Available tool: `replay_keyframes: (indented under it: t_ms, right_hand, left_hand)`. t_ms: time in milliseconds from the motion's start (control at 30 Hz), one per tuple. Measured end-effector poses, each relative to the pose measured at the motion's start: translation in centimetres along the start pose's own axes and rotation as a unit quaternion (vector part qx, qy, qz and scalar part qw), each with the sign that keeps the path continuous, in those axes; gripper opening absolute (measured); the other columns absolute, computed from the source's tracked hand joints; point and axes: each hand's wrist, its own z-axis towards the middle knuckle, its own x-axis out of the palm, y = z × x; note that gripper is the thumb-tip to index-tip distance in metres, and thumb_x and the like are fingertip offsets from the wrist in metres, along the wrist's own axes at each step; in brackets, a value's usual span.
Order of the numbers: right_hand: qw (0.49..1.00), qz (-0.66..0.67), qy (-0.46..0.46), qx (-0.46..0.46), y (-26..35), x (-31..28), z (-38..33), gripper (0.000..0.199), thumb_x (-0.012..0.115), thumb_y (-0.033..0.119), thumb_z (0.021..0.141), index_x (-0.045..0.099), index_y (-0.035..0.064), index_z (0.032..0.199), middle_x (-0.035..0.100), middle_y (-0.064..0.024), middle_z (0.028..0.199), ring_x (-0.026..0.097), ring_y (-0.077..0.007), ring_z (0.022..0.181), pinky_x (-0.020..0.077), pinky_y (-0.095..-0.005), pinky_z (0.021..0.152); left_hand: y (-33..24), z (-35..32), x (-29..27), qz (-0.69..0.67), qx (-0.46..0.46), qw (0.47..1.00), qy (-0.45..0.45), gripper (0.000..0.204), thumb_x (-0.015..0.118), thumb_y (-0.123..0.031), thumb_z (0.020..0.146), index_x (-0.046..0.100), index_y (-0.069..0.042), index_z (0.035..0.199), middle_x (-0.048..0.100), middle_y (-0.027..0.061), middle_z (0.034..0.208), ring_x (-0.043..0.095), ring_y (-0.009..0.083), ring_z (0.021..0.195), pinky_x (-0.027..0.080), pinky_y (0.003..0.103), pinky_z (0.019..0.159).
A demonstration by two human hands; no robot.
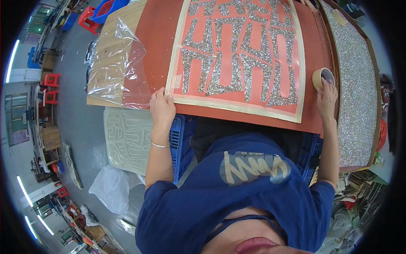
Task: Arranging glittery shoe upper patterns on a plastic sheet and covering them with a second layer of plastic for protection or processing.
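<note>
Your left hand (163,103) rests with its fingertips at the near left corner of the patterned sheet (230,72); whether they pinch the edge or simply press on it, you cannot tell from here. Your right hand (327,99) grasps the tape roll (317,80), fingers hooked into its ring. The relation that matters is the sheet's place between your hands: it spreads away from you, its pale near border running from the left hand toward the right and sloping slightly back to you. Your left hand is the nearer, touching it; the right stands off the sheet's right side, with a strip of the red-brown bench (156,34) between. The glittering strips mostly run lengthwise away from you, but the far edge is cut off, so the sheet's full long axis cannot be judged. Just left of your left hand, clear film (131,67) drapes over a wooden board (131,15), close enough to catch your fingers. Just right of your right hand, a long glitter panel (357,84) limits outward room. Well beyond your right hand, a co-worker's hand (311,5) reaches in at the far edge.
</note>
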Motion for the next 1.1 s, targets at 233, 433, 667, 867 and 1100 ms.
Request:
replay_keyframes:
  t_ms: [233, 433, 667, 867, 1100]
  right_hand:
    - [0.99, -0.092, -0.06, 0.091, 2.7, -0.3, 3.1, 0.052, 0.063, 0.01, 0.083, 0.046, 0.0046, 0.132, 0.056, -0.0176, 0.121, 0.049, -0.0361, 0.118, 0.0353, -0.0471, 0.098]
    - [0.955, 0.279, -0.02, -0.099, 22.9, -0.6, 8.7, 0.073, 0.069, 0.023, 0.079, 0.035, 0.0047, 0.141, 0.028, -0.0204, 0.147, 0.024, -0.036, 0.137, 0.0165, -0.0516, 0.111]
    - [0.887, 0.394, 0.116, -0.211, 33.9, -1.7, 9.3, 0.064, 0.071, 0.035, 0.077, 0.047, -0.002, 0.123, 0.049, -0.0217, 0.124, 0.047, -0.0384, 0.118, 0.0369, -0.0491, 0.099]
    - [0.827, 0.51, 0.137, -0.192, 39.2, -1.0, 9.9, 0.048, 0.072, 0.035, 0.075, 0.051, -0.0003, 0.1, 0.057, -0.0185, 0.095, 0.057, -0.0334, 0.093, 0.046, -0.0424, 0.079]
    - [0.742, 0.648, 0.153, -0.08, 38.7, 0.1, 9.8, 0.02, 0.056, 0.021, 0.088, 0.062, 0.0027, 0.088, 0.065, -0.0155, 0.082, 0.061, -0.0366, 0.084, 0.0474, -0.046, 0.072]
  left_hand:
    - [-1.4, 1.9, -0.1, -0.032, -0.094, 0.995, 0.014, 0.028, 0.057, -0.019, 0.089, 0.062, 0.005, 0.102, 0.064, 0.022, 0.09, 0.062, 0.0369, 0.086, 0.049, 0.045, 0.077]
    - [-1.5, 0.9, -0.2, -0.284, -0.204, 0.926, 0.143, 0.027, 0.06, -0.022, 0.09, 0.064, 0.005, 0.09, 0.066, 0.0123, 0.072, 0.063, 0.017, 0.055, 0.051, 0.027, 0.047]
    - [-3.4, -2.5, 1.1, -0.431, -0.139, 0.892, 0.007, 0.043, 0.051, -0.029, 0.097, 0.054, 0.009, 0.117, 0.066, 0.0149, 0.091, 0.066, 0.0157, 0.068, 0.054, 0.024, 0.051]
    - [-6.4, -2.7, -0.1, -0.634, -0.133, 0.761, 0.041, 0.089, 0.016, -0.063, 0.095, 0.039, 0.016, 0.131, 0.055, 0.0215, 0.123, 0.051, 0.023, 0.118, 0.043, 0.033, 0.096]
    - [-5.4, -2.3, 1.4, -0.548, -0.079, 0.833, 0.015, 0.043, 0.049, -0.029, 0.099, 0.05, 0.009, 0.118, 0.06, 0.0161, 0.11, 0.059, 0.0197, 0.1, 0.05, 0.029, 0.088]
